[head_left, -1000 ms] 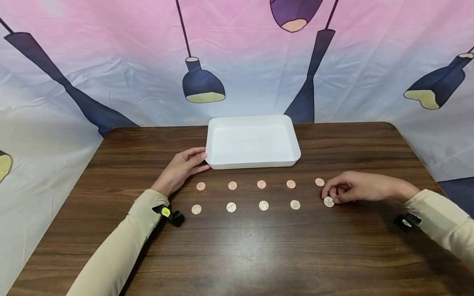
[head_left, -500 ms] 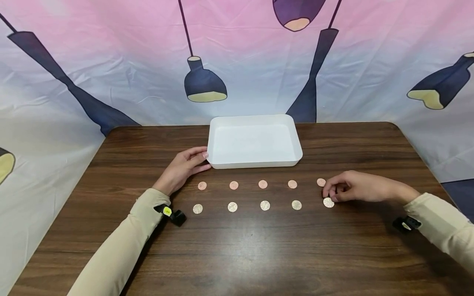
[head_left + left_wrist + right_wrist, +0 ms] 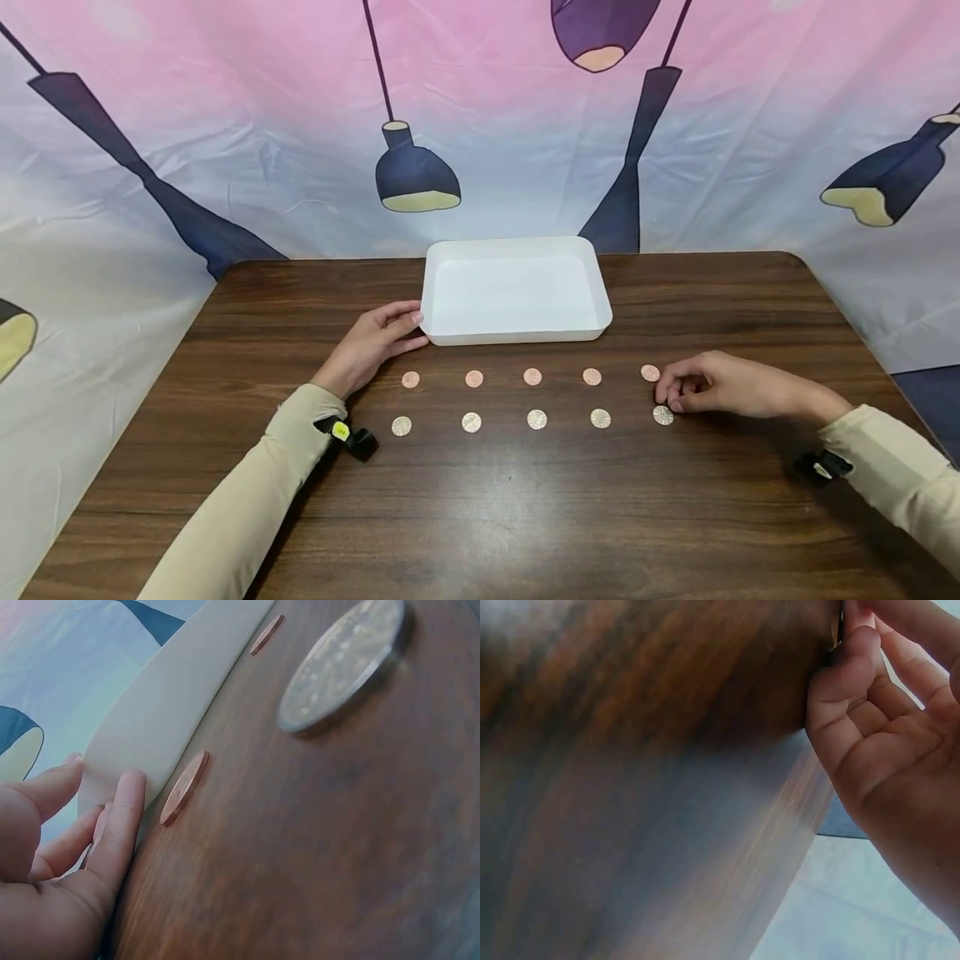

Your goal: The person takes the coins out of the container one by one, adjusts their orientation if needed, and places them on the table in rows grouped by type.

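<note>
In the head view my left hand [image 3: 367, 346] rests at the near left corner of a shallow white tray [image 3: 517, 337]. Its fingers reach out fairly straight, and the left wrist view has a fingertip against the tray's side wall. My right hand [image 3: 723, 383] has curled fingers, thumb and forefinger at the edge of a silver-coloured coin [image 3: 662, 417], the rightmost of its row. Just beyond those fingers lies a copper-coloured coin [image 3: 649, 372]. Most of the held coin is hidden in the right wrist view, behind the fingers.
Several copper-coloured coins [image 3: 532, 377] form a row before the tray; nearer is a row of silver-coloured coins [image 3: 536, 419]. All lie on a dark wooden table [image 3: 487, 517]. Behind it hangs a cloth [image 3: 510, 167] printed with lamps.
The rightmost silver-coloured coin has shifted slightly left and nearer, with my right fingers staying at its edge. My left hand and the tray keep their places; the whole view has drifted a little.
</note>
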Tool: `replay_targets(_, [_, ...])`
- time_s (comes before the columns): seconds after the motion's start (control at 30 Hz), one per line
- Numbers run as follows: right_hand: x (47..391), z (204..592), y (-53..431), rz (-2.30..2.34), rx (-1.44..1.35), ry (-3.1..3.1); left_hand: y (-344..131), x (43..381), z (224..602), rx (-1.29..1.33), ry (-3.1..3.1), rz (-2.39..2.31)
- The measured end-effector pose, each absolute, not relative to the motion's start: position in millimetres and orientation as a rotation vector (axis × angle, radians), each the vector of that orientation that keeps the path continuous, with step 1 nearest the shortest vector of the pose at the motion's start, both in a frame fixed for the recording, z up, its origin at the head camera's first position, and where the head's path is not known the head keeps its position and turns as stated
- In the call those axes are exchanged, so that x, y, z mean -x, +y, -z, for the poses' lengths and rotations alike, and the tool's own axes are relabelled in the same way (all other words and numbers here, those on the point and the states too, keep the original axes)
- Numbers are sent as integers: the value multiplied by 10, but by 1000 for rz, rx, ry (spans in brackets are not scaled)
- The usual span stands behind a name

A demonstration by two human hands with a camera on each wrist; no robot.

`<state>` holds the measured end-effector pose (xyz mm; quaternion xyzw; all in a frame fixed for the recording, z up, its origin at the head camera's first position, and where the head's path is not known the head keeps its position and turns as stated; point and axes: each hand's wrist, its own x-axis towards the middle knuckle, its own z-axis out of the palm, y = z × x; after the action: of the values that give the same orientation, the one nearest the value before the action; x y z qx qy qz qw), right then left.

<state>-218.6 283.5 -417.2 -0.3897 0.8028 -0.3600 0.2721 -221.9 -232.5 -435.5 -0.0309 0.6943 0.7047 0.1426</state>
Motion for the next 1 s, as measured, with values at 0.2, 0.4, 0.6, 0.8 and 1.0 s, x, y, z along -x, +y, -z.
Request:
replay_targets(0.2, [2138, 4233, 2864, 1009, 1028, 2224, -2293, 2252, 4343, 124, 2018, -2003])
replay_targets(0.4, [2145, 4260, 2841, 1021, 1032, 2279, -2286, 2282, 4288, 188, 2020, -1973])
replay_targets(0.6, [2136, 4330, 2787, 1108, 971, 2378, -2248, 2347, 4218, 166, 2088, -1905])
replay_targets(0.8, [2150, 4295, 2641, 1257, 820, 2545, -2278, 2393, 4194, 153, 2177, -1823])
replay_targets(1.0, [2290, 4064, 2486, 1334, 707, 2858, -2335, 2406, 4043, 40, 2517, -1637])
